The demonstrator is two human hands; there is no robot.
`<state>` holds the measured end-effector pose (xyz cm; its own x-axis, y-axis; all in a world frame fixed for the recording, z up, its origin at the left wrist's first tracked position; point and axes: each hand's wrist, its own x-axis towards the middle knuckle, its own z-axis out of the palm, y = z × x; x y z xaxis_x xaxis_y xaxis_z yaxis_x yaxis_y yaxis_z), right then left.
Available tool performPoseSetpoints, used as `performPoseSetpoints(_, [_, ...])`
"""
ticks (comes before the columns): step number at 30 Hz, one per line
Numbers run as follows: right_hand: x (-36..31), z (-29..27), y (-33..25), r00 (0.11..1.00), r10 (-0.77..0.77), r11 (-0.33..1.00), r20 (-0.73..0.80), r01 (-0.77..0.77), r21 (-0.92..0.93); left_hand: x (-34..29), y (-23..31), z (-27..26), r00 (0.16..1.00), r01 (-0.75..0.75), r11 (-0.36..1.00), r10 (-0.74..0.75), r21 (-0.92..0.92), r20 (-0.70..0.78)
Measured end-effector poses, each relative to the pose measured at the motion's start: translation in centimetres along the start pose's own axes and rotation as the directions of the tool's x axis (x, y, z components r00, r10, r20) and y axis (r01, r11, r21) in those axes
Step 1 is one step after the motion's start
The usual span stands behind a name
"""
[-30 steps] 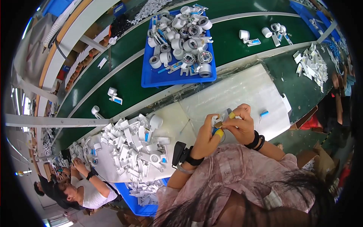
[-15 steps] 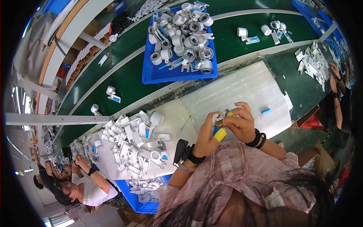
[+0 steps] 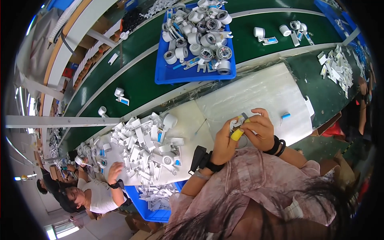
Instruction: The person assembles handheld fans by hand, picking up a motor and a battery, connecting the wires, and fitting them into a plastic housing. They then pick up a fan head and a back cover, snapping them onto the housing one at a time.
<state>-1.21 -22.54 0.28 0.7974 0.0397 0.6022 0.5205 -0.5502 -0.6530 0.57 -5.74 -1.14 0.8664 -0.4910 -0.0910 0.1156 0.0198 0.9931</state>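
Note:
My left hand (image 3: 225,142) and my right hand (image 3: 260,130) meet over the near edge of the white work sheet. Between their fingertips they grip a small white plastic part (image 3: 232,126) with a grey bit; the fingers cover most of it. A yellow finger cover sits on my left thumb, and another bit of yellow shows at the right fingers. Both hands are closed. To their right, a small blue cylinder (image 3: 285,116) with a thin wire lies on the sheet (image 3: 256,94).
Left of my hands spreads a heap of white plastic parts (image 3: 146,140). A blue tray (image 3: 168,74) of round white units stands ahead by the green conveyor (image 3: 140,84). A blue bin (image 3: 160,216) sits below the table. At left, a co-worker's hand (image 3: 115,172) is near the heap.
My fingers have shifted around the small part, and blue seen beneath my left hand no longer shows. The co-worker's hand has moved toward the white heap. The whole view has shifted slightly.

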Motion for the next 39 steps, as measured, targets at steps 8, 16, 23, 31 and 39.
performPoseSetpoints(8, [-0.8, 1.2, 0.8, 0.999, -0.039, 0.999, 0.039, 0.039, 0.003, -0.2, -0.4, -1.0, 1.000, 0.011, 0.996, -0.010, 0.091, -0.021])
performPoseSetpoints(16, [-0.7, 1.0, 2.3, 0.978, 0.193, 0.967, 0.082, -0.203, 0.151, 1.9, -0.1, -6.8, 0.977, 0.084, 0.967, -0.127, -0.240, -0.173])
performPoseSetpoints(23, [-0.9, -0.7, 7.2, 0.939, 0.340, 0.916, 0.050, -0.343, 0.208, 7.9, 0.1, -20.7, 0.774, -0.037, 0.996, -0.025, -0.084, -0.633])
performPoseSetpoints(31, [6.1, -3.8, 20.9, 0.977, 0.200, 0.934, 0.070, -0.169, -0.313, 11.1, -9.8, -43.8, 0.508, 0.302, 0.884, 0.167, 0.356, -0.845])
performPoseSetpoints(39, [13.2, -5.6, 33.9, 0.984, 0.042, 0.630, 0.173, 0.108, -0.769, 10.5, -10.6, -32.2, 0.620, 0.412, 0.579, 0.388, 0.703, -0.682])
